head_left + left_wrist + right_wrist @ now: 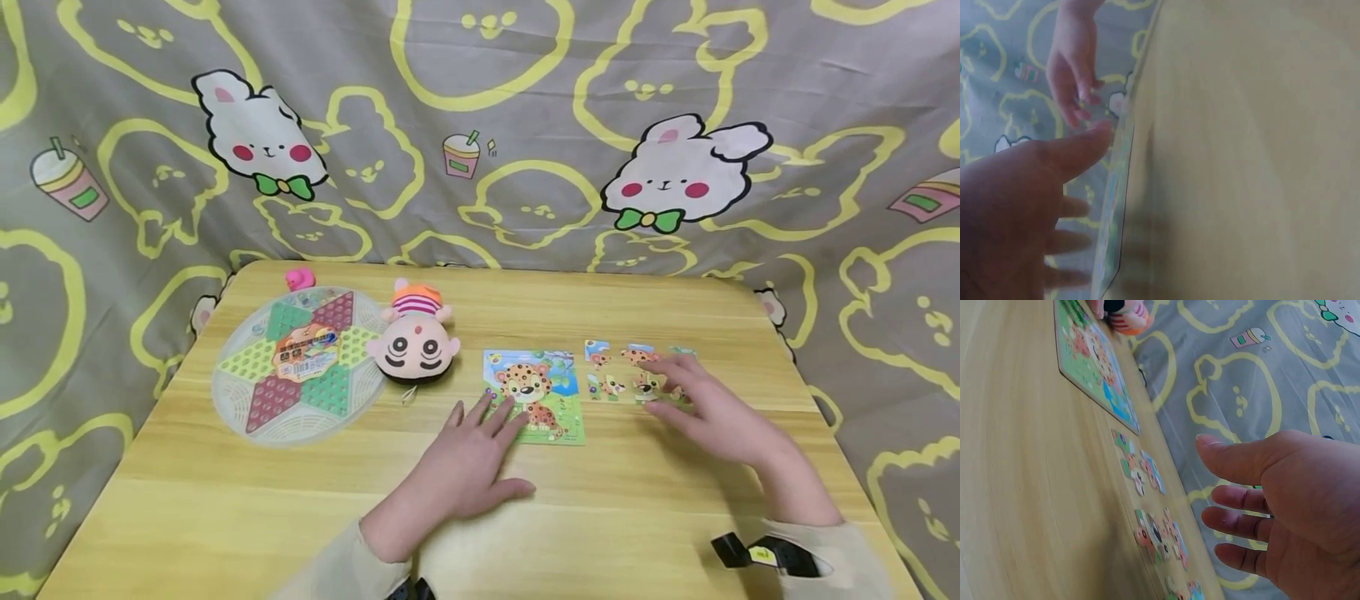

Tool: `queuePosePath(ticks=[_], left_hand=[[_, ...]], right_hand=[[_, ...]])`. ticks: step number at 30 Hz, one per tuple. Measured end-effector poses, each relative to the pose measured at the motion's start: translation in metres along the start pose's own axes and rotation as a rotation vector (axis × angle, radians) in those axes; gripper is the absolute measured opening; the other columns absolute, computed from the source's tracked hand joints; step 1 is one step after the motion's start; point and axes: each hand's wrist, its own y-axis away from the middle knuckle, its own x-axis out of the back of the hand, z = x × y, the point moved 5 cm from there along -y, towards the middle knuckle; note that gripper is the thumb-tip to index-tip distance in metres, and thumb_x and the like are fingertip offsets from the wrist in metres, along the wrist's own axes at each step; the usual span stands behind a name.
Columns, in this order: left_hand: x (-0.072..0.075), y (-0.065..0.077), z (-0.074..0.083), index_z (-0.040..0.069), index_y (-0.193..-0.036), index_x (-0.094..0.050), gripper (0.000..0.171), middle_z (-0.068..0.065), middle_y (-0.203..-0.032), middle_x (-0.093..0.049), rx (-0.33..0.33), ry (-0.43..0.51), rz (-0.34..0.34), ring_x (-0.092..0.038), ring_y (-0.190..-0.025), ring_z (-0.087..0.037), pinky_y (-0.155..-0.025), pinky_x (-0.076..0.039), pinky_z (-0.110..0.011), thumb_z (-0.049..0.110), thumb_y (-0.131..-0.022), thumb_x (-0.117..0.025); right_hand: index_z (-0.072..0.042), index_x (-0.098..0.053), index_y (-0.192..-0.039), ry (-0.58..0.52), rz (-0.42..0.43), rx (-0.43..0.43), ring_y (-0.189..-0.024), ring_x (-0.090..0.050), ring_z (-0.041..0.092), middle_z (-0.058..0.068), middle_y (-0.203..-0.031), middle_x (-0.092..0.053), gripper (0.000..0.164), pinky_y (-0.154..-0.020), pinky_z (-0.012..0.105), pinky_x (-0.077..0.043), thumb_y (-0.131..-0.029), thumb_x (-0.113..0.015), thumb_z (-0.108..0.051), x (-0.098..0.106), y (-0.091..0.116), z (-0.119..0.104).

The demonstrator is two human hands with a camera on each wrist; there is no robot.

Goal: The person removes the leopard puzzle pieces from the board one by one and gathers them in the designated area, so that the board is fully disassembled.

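A square leopard puzzle board [532,383] lies flat on the wooden table. Over its lower left edge my left hand [474,462] spreads with straight fingers; whether they touch the board I cannot tell. Several loose jigsaw pieces [609,387] lie in two rows to the right of the board. My right hand [716,412] hovers above the pieces at the right end and partly hides them. Its fingers are loosely bent, with nothing held in the right wrist view, where the pieces [1154,531] lie apart from the hand [1297,506].
Left of the board, a plush doll [412,346] lies head toward me, at the right rim of a round Chinese checkers board [232,408]. Behind that sits a small pink toy duck [300,279]. A patterned curtain [525,225] borders the table's back.
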Motion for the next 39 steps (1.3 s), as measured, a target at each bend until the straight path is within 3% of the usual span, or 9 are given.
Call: queuePosePath(ticks=[3, 10, 14, 25, 34, 39], left_hand=[[-0.005, 0.003, 0.003, 0.022, -0.169, -0.031, 0.099, -0.013, -0.174, -0.02, 0.034, -0.002, -0.026, -0.017, -0.156, -0.05, -0.117, -0.022, -0.077, 0.083, -0.093, -0.048], [-0.008, 0.006, 0.006, 0.029, -0.171, -0.023, 0.105, -0.017, -0.175, -0.011, 0.118, 0.006, -0.046, -0.013, -0.153, -0.059, -0.112, -0.017, -0.085, 0.089, -0.088, -0.046], [-0.01, 0.007, 0.004, 0.028, -0.172, -0.02, 0.108, -0.021, -0.175, -0.007, 0.159, 0.029, -0.065, -0.009, -0.153, -0.06, -0.116, -0.016, -0.08, 0.089, -0.088, -0.047], [-0.014, 0.008, 0.008, 0.028, -0.172, -0.017, 0.108, -0.03, -0.171, -0.002, 0.172, 0.087, -0.067, -0.005, -0.153, -0.059, -0.125, -0.017, -0.063, 0.088, -0.088, -0.05], [-0.017, 0.009, 0.01, 0.031, -0.171, -0.023, 0.105, -0.035, -0.17, -0.002, 0.202, 0.135, -0.075, -0.006, -0.154, -0.059, -0.126, -0.02, -0.061, 0.087, -0.087, -0.053], [-0.019, 0.008, 0.009, 0.031, -0.17, -0.024, 0.105, -0.04, -0.167, -0.002, 0.207, 0.135, -0.086, -0.004, -0.155, -0.057, -0.126, -0.019, -0.06, 0.088, -0.087, -0.053]], right_hand=[[-0.002, -0.056, -0.148, 0.005, -0.009, 0.012, -0.108, -0.059, 0.026, 0.01, -0.137, -0.053, 0.052, -0.078, 0.038, -0.058, -0.1, -0.075, -0.011, -0.003, -0.004, -0.002], [-0.001, -0.057, -0.147, 0.02, -0.018, 0.043, -0.106, -0.057, 0.023, 0.01, -0.13, -0.053, 0.051, -0.08, 0.042, -0.055, -0.1, -0.075, -0.012, -0.008, -0.012, -0.008], [-0.001, -0.057, -0.147, 0.019, -0.027, 0.035, -0.105, -0.058, 0.024, 0.01, -0.128, -0.054, 0.051, -0.079, 0.042, -0.055, -0.101, -0.075, -0.013, -0.01, -0.015, -0.01], [-0.004, -0.056, -0.149, -0.014, -0.086, -0.029, -0.11, -0.06, 0.027, 0.012, -0.137, -0.053, 0.051, -0.083, 0.045, -0.059, -0.103, -0.072, -0.019, -0.016, -0.021, -0.011], [-0.007, -0.057, -0.15, -0.01, -0.101, -0.016, -0.107, -0.058, 0.025, 0.011, -0.135, -0.053, 0.05, -0.081, 0.042, -0.058, -0.104, -0.071, -0.021, -0.02, -0.025, -0.013], [-0.008, -0.056, -0.152, -0.002, -0.11, 0.012, -0.107, -0.059, 0.024, 0.01, -0.134, -0.054, 0.052, -0.085, 0.047, -0.056, -0.104, -0.071, -0.022, -0.025, -0.03, -0.019]])
